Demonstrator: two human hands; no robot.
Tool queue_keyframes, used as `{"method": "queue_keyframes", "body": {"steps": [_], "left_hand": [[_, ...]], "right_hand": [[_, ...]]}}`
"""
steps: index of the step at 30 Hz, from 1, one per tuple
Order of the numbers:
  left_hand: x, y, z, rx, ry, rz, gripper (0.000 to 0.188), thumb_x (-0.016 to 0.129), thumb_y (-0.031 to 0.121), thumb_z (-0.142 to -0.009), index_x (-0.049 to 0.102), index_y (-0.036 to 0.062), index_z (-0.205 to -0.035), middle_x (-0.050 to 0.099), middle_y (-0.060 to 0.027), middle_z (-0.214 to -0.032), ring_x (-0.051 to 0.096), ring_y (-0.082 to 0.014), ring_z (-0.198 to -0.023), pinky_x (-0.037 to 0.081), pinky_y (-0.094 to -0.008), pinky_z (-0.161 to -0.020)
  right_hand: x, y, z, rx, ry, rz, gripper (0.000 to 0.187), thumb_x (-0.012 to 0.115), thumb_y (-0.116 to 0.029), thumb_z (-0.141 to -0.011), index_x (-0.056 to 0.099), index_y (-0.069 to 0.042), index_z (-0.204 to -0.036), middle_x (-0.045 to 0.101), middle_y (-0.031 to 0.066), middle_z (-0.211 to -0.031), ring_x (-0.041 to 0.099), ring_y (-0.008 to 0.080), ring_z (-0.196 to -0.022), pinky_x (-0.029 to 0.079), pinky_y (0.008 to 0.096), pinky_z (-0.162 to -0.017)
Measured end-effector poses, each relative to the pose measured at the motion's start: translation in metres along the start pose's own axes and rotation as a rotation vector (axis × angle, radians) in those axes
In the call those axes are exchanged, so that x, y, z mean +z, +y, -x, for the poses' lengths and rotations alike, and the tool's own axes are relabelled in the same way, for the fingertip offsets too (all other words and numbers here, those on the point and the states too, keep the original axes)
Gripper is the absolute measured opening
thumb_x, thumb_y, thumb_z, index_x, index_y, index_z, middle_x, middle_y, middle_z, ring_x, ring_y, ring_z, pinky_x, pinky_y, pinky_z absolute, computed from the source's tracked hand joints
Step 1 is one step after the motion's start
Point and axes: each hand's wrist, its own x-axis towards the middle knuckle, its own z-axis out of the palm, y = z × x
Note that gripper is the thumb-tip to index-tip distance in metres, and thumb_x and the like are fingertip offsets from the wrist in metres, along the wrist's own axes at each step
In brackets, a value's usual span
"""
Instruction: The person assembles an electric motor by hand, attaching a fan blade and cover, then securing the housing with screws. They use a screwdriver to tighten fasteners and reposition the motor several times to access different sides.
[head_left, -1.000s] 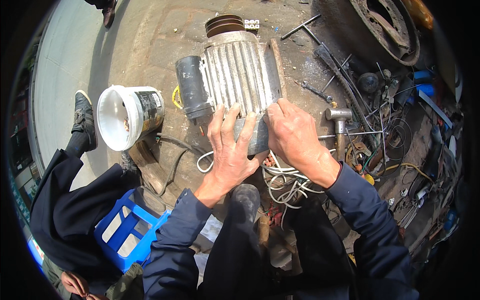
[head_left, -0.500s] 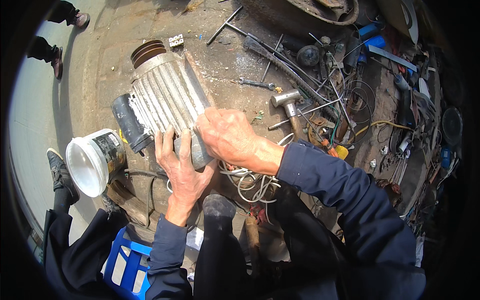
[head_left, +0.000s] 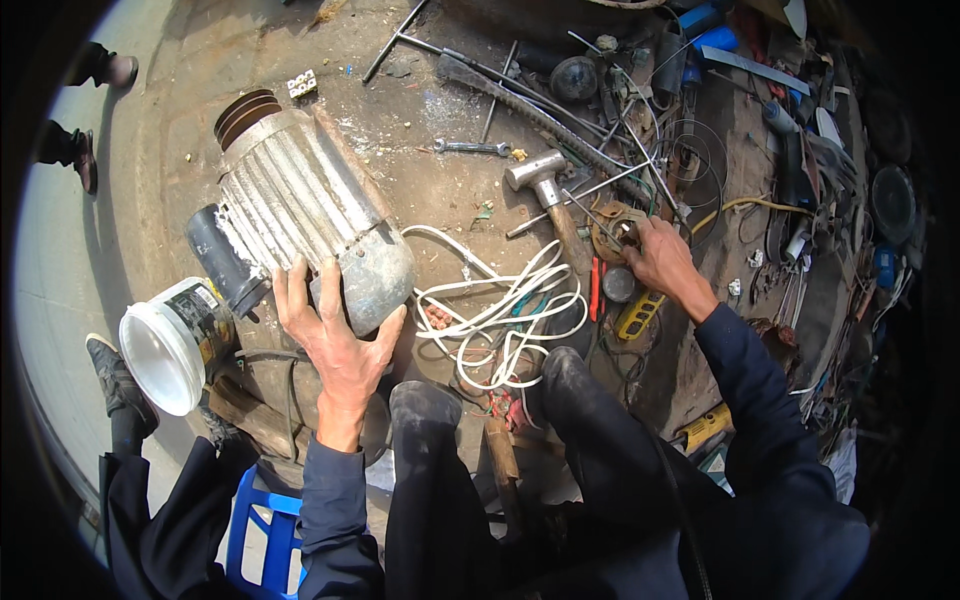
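A grey ribbed electric motor [head_left: 300,185] with a rusty grooved pulley [head_left: 246,118] lies on the ground in front of me, a black cylinder [head_left: 228,262] on its left side. My left hand [head_left: 335,340] grips the motor's rounded grey end cover [head_left: 370,275], fingers spread over it and thumb at its lower edge. Off to the right, my right hand [head_left: 668,265] is down among tools, fingers curled in beside a tan round piece [head_left: 612,232]. What its fingertips hold, if anything, I cannot make out. A hammer [head_left: 545,185] lies left of that hand.
Looped white cable [head_left: 500,320] lies between the motor and my knees. A white bucket [head_left: 165,350] lies tipped at the left, near a blue stool [head_left: 265,530]. A wrench [head_left: 472,147], T-handled bars and heaped scrap fill the far right. Other people's legs show at left.
My right hand has left the motor's end cover and moved right to the tools. The left hand stays on the cover. The white cable is now in fuller view.
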Motion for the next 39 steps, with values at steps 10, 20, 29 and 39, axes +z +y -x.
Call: {"method": "queue_keyframes", "body": {"steps": [10,20,29,39], "left_hand": [[-0.001,0.002,-0.001,-0.004,0.005,-0.005,0.105,0.097,0.032,-0.072,0.046,0.0130,-0.162,0.035,-0.0236,-0.166,0.028,-0.0544,-0.154,0.027,-0.0662,-0.125],[-0.002,-0.001,0.002,-0.038,0.010,0.005,0.104,0.098,0.032,-0.069,0.049,0.0122,-0.159,0.037,-0.0238,-0.162,0.031,-0.0540,-0.152,0.028,-0.0638,-0.126],[-0.001,-0.003,0.003,-0.042,0.018,0.017,0.104,0.097,0.030,-0.069,0.048,0.0123,-0.160,0.038,-0.0243,-0.163,0.032,-0.0538,-0.152,0.029,-0.0636,-0.125],[-0.001,-0.003,0.003,-0.041,0.022,0.018,0.106,0.098,0.031,-0.068,0.048,0.0118,-0.160,0.039,-0.0243,-0.162,0.032,-0.0539,-0.152,0.029,-0.0635,-0.124]], "right_hand": [[-0.013,0.011,0.038,0.112,-0.056,-0.083,0.026,0.072,-0.025,-0.101,0.066,-0.002,-0.109,0.067,0.0205,-0.093,0.068,0.0446,-0.086,0.052,0.0519,-0.073],[-0.183,-0.124,0.019,-0.538,0.093,-0.592,0.049,0.082,-0.009,-0.089,0.070,0.005,-0.135,0.071,0.0204,-0.120,0.070,0.0286,-0.109,0.056,0.0388,-0.097],[-0.150,-0.167,-0.020,-0.568,0.241,-0.898,0.031,0.074,-0.002,-0.095,0.060,0.000,-0.122,0.066,0.0190,-0.124,0.066,0.0197,-0.109,0.053,0.0335,-0.099],[-0.141,-0.172,-0.027,-0.588,0.197,-0.915,0.032,0.076,-0.003,-0.094,0.060,0.000,-0.122,0.066,0.0185,-0.123,0.065,0.0194,-0.109,0.052,0.0338,-0.099]]}}
